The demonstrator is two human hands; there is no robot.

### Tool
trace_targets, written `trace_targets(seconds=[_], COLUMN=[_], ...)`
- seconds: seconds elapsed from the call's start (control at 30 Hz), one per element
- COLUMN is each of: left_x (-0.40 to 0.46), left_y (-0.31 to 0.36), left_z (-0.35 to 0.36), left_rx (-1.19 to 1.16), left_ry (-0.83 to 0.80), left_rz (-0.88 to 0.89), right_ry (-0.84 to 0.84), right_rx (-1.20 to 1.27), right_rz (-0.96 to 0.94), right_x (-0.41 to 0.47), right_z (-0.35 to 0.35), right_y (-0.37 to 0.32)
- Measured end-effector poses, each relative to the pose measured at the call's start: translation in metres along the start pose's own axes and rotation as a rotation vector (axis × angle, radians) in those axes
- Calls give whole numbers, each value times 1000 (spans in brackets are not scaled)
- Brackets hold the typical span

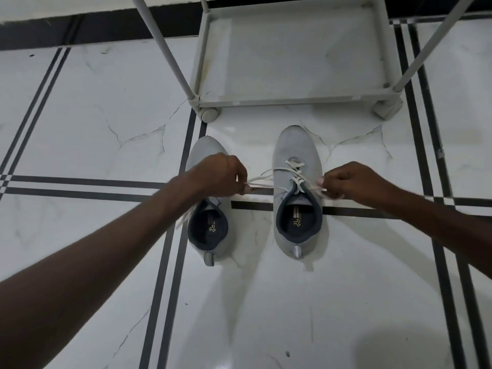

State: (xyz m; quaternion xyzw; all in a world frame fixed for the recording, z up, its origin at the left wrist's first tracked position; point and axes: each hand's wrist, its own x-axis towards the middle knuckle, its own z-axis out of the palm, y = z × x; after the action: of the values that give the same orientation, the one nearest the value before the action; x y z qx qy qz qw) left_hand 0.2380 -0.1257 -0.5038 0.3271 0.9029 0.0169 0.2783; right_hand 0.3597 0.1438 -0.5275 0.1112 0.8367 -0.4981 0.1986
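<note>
White laces [294, 165] of a grey shoe [295, 145] are drawn out sideways. One end is pinched by the curled fingers of the left hand [219, 175], the other by the right hand [351, 182]. The shoe is set on a marble floor [93, 115], just beside a second shoe [205, 149], near a rack [292, 99].

Your view is dim and greyish. The glossy floor [292, 315] gives soft glare near you, your fingertips [321, 180] blur slightly, and straight lines bow toward the edges.
</note>
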Motion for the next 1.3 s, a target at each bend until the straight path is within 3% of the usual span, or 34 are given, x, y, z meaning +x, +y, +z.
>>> trace_targets(seconds=[0.1, 0.17, 0.23, 0.3, 0.37, 0.4, 0.47, 0.57, 0.73, 0.77, 0.87, 0.93, 1.0, 1.1, 1.17, 1.23, 1.3], left_x=[3, 9, 12, 12, 13, 14, 14, 24, 27, 26, 23, 21, 20, 19, 19, 17, 12], left_y=[7, 15, 16, 15, 19, 27, 49, 68, 62, 60, 54, 54, 55, 56, 56, 54, 46], left_z=[-10, -11, -22, -30, -26, -17, 7, 38, 36, 36, 35, 36, 39, 42, 43, 45, 47], left_rx=[85, 257, 357, 406, 320, 155, -203, -330, -340, -343, -372, -392, -407, -407, -403, -366, -312], left_ry=[-207, -345, -383, -427, -316, -200, -14, 104, 171, 166, 130, 132, 156, 165, 160, 174, 196], left_rz=[-80, -116, -182, -211, -117, -41, 56, 30, 33, 29, 18, 3, -12, -33, -48, -57, -68], right_ry=[15, 25, 13, -30, -53, -64, -62, 71, 54, 46, 142, 196, 207, 103, -57, -148, -137], right_rx=[-21, -402, -816, -974, -1073, -1107, -1036, -616, 239, 245, -260, -397, -337, 287, 471, 318, -6], right_rz=[14, 13, 87, 252, 311, 270, 84, -105, 149, 164, -18, -176, -177, 131, 275, 232, 106], right_x=[2, 3, 4, 1, -3, -2, 0, 7, 4, 3, 0, -3, -1, -3, -4, -4, -3], right_z=[-20, -30, -37, -39, -32, -25, -4, 15, 21, 23, 29, 30, 31, 33, 31, 26, 16], right_y=[-3, 0, 7, 14, 18, 19, 17, 13, 10, 10, 18, 18, 19, 8, 9, 16, 24])
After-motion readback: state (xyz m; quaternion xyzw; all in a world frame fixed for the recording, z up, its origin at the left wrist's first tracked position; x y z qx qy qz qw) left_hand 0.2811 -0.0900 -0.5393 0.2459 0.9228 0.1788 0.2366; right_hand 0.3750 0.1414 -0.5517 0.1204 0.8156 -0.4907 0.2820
